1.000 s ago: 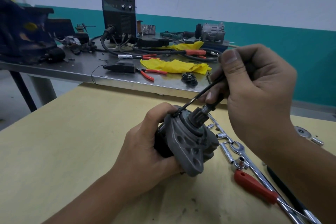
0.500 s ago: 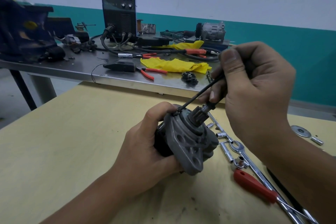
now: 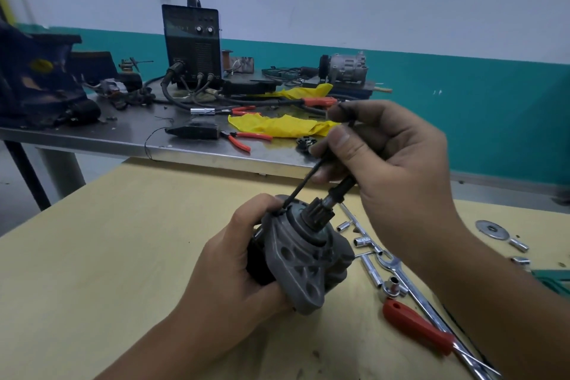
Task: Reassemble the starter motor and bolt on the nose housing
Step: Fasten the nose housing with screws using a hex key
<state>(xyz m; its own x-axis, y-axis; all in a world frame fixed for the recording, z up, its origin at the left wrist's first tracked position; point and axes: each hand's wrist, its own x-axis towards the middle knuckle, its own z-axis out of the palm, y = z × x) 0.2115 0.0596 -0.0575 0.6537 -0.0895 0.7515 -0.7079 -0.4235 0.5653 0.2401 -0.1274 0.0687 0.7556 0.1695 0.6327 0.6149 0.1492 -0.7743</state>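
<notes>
My left hand (image 3: 234, 268) grips the black body of the starter motor (image 3: 259, 262), tilted above the yellow table. The grey nose housing (image 3: 303, 271) sits on the motor's front, with the pinion gear and shaft (image 3: 324, 208) sticking out toward my right hand. My right hand (image 3: 385, 163) grips a thin black hex key (image 3: 303, 182). Its tip sits in a bolt at the housing's upper edge, right beside my left thumb.
Loose sockets (image 3: 359, 241), a chrome wrench (image 3: 391, 265), a red-handled screwdriver (image 3: 416, 330) and a washer (image 3: 492, 229) lie on the yellow table (image 3: 92, 271) to the right. Behind stands a steel bench (image 3: 129, 136) with a black welder (image 3: 192, 43), red pliers (image 3: 243, 139) and yellow cloth (image 3: 283, 125).
My right hand has rolled slightly with the hex key, its knuckles shifting up and left. The motor and my left hand stay almost still.
</notes>
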